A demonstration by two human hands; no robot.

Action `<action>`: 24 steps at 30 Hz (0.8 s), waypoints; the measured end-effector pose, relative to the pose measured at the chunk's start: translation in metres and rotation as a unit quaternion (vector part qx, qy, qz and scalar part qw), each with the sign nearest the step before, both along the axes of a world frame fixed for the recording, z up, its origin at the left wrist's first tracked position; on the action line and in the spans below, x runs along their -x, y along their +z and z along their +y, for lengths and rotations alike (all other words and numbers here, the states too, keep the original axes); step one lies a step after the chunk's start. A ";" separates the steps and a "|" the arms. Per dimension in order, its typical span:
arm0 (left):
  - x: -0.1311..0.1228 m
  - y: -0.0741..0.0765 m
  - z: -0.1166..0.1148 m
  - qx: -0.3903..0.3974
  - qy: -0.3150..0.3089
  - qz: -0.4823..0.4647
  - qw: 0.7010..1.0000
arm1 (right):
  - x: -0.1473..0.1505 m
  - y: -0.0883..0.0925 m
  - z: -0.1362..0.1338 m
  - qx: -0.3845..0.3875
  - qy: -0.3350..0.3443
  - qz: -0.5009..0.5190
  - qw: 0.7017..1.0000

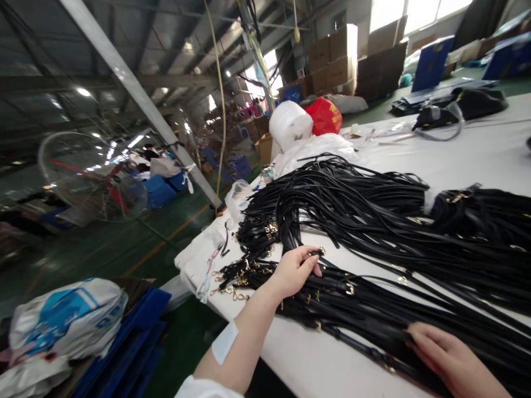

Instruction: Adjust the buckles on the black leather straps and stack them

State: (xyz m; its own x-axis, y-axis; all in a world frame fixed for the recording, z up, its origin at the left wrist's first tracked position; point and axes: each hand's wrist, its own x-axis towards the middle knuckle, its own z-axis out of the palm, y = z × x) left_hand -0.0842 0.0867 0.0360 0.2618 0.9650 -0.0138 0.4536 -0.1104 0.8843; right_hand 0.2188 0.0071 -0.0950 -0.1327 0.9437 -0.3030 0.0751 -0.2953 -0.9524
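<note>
Black leather straps point(327, 188) with gold-coloured metal fittings lie in long bundles across the white table. My left hand point(295, 269) is closed in a pinch on the end of a black strap point(317, 252), and a small gold fitting shows at its fingertips. Gold clasps point(238, 292) hang from strap ends just left of that wrist. Lower right, my right hand point(446, 351) is closed on a black strap too, thumb against fingers; motion blurs the strap there. A lower bundle of straps point(369, 309) runs between the two hands.
White plastic-wrapped roll point(290, 124) and red bag point(326, 116) stand at the table's far end. A black bag point(477, 102) lies at the back right of the table point(315, 365). To the left are a fan point(93, 177), a metal post point(141, 105) and blue sheets point(124, 348).
</note>
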 end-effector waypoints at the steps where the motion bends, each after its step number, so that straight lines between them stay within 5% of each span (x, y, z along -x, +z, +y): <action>1: -0.013 -0.005 -0.008 0.040 -0.020 -0.035 0.998 | 0.000 0.005 -0.001 0.012 -0.019 0.032 0.999; 4: -0.049 -0.021 -0.030 0.123 -0.047 -0.115 0.985 | 0.006 0.019 -0.002 0.030 -0.067 0.122 0.990; 7: -0.073 -0.032 -0.047 0.125 -0.065 -0.126 0.982 | 0.012 0.027 -0.001 0.032 -0.085 0.178 0.980; 13: -0.088 -0.030 -0.058 0.004 -0.101 -0.032 0.994 | 0.012 0.029 0.000 0.035 -0.087 0.200 0.975; 24: -0.101 -0.025 -0.058 -0.158 -0.060 0.034 0.985 | 0.013 0.029 -0.001 0.001 -0.064 0.207 0.976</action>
State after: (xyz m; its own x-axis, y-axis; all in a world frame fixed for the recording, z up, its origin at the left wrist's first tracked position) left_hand 0.0169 0.0285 0.0112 0.3827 0.8861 0.2613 0.4770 -0.4317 0.7656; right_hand 0.2055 0.0065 -0.0658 -0.1247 0.9602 -0.2499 -0.3544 -0.2783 -0.8927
